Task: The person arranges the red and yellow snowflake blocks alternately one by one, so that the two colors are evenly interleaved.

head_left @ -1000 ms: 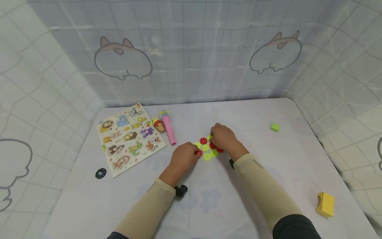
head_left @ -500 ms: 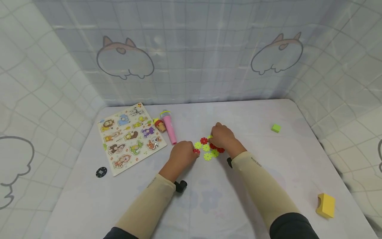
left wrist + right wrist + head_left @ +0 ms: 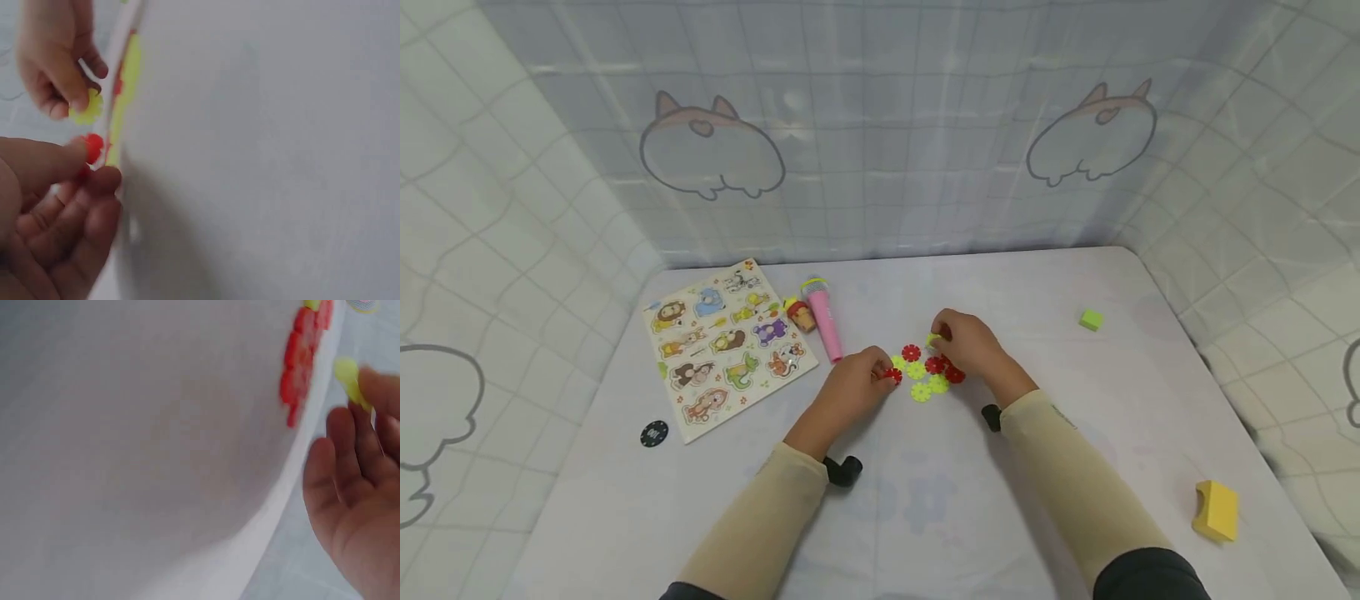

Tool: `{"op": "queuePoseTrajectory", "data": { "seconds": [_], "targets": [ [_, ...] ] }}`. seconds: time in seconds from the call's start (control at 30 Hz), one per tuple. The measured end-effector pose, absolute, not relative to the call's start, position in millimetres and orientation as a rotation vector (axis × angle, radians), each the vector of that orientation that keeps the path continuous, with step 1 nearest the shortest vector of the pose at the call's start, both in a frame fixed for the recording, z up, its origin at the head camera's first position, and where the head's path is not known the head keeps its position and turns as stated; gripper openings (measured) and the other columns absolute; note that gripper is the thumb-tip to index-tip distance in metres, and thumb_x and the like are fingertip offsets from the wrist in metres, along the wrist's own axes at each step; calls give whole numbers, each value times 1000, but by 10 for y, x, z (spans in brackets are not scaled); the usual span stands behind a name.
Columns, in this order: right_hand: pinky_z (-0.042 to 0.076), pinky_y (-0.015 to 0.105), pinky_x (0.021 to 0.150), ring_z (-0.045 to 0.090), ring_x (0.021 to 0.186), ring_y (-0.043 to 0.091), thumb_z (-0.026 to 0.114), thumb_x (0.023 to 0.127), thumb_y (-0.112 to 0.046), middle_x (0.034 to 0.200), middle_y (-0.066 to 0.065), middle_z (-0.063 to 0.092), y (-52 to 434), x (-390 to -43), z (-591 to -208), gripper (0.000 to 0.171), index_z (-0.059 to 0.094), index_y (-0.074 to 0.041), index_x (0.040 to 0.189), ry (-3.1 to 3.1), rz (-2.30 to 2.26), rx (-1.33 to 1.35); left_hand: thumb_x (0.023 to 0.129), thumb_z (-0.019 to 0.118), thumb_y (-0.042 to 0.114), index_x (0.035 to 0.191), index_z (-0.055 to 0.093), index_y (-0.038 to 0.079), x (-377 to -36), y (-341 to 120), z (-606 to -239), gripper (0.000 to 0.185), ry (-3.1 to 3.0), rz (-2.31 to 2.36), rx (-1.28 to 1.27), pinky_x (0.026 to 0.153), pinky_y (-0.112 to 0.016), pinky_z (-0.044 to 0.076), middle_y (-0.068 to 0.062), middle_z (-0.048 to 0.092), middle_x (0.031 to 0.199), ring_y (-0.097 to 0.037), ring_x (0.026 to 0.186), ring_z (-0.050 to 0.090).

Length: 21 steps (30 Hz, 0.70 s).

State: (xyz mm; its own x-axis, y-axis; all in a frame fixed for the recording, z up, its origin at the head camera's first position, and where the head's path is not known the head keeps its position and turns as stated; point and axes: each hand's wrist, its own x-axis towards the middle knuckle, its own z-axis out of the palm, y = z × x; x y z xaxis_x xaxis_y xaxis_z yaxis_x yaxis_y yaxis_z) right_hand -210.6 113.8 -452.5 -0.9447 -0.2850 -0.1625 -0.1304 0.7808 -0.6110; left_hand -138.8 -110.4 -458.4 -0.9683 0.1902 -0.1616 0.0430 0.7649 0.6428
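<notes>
My left hand (image 3: 850,390) pinches a red flower-shaped plastic disc (image 3: 94,147) between thumb and fingers, at the left side of a group of similar discs. Across from it, my right hand (image 3: 972,343) pinches a yellow-green flower-shaped disc (image 3: 347,378) by its edge. Both held pieces look raised off the table in the wrist views. Between and below the hands lie several loose discs, among them a red disc (image 3: 911,352) and a yellow-green disc (image 3: 921,392). More red discs (image 3: 954,375) lie just under my right hand.
Left of the hands are an animal puzzle board (image 3: 730,350), a pink toy microphone (image 3: 825,323), a small toy figure (image 3: 801,315) and a black poker chip (image 3: 654,433). To the right are a green block (image 3: 1092,320) and a yellow block (image 3: 1216,511) with a curved notch.
My left hand has moved slightly left and up with the red disc. My right hand has lifted from the group with the yellow-green disc, uncovering more of the red discs beneath.
</notes>
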Motion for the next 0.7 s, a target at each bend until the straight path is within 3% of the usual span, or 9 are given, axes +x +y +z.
{"op": "queuePoseTrajectory", "data": {
  "seconds": [0.23, 0.37, 0.5, 0.7],
  "targets": [
    [54, 39, 77, 66, 95, 26, 69, 101, -13, 111, 10, 65, 1466, -1931, -4340, 20, 65, -7, 120, 2760, -1287, -196, 95, 79, 21, 117, 69, 20, -1266, -1307, -4418, 24, 2526, 1466, 155, 74, -40, 59, 5, 70, 105, -16, 88, 72],
    [55, 44, 81, 72, 95, 27, 69, 101, -14, 116, 12, 64, 1623, -1779, -4286, 28, 67, -6, 127, 2604, -1443, -113, 94, 79, 18, 120, 72, 18, -1179, -1441, -4300, 27, 2387, 1652, 125, 83, -50, 58, -1, 71, 111, -19, 94, 74],
    [53, 43, 88, 66, 108, 26, 75, 96, -16, 127, 8, 64, 1658, -1620, -4289, 38, 68, -8, 133, 2472, -1466, -114, 90, 83, 18, 122, 73, 18, -1077, -1554, -4255, 34, 2307, 1725, 69, 88, -46, 58, -2, 71, 114, -21, 98, 73],
    [57, 35, 81, 64, 107, 27, 80, 91, -9, 126, 7, 66, 1473, -1357, -4309, 41, 71, -8, 131, 2365, -1431, -288, 86, 87, 17, 123, 74, 17, -864, -1697, -4280, 39, 2282, 1660, 2, 86, -39, 58, -2, 76, 107, -20, 99, 73]
  ]
}}
